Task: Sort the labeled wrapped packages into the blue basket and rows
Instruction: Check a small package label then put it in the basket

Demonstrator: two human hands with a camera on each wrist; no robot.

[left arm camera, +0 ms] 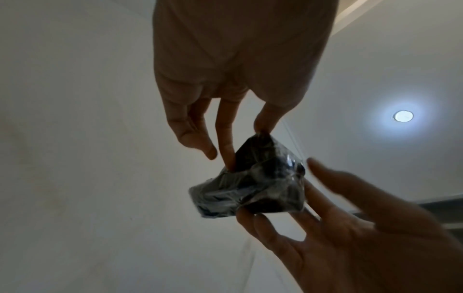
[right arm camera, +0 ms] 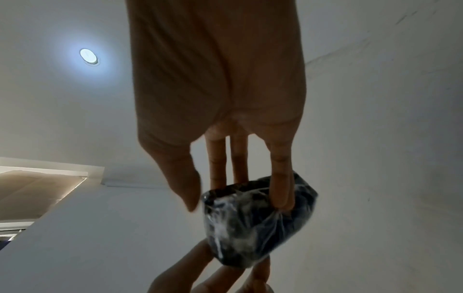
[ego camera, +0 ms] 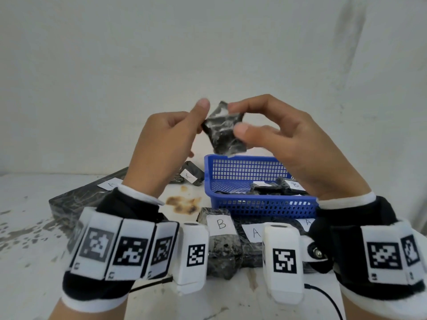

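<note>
Hands raised above a stained white table [ego camera: 34,227]: the left hand [ego camera: 161,144] pinches one corner of a small dark package wrapped in clear crinkled plastic [ego camera: 223,129], and the right hand [ego camera: 291,144] pinches its opposite side. Below and to the right sits a blue perforated plastic basket [ego camera: 254,207] holding labeled packages. No readable label shows on the held package, so this looks like the checking step; finding the letter comes next.

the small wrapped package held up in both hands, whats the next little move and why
Probably turn the package until its label faces you. Both the left hand and the right hand pinch it above the blue basket, and no letter shows on it in any view.
</note>
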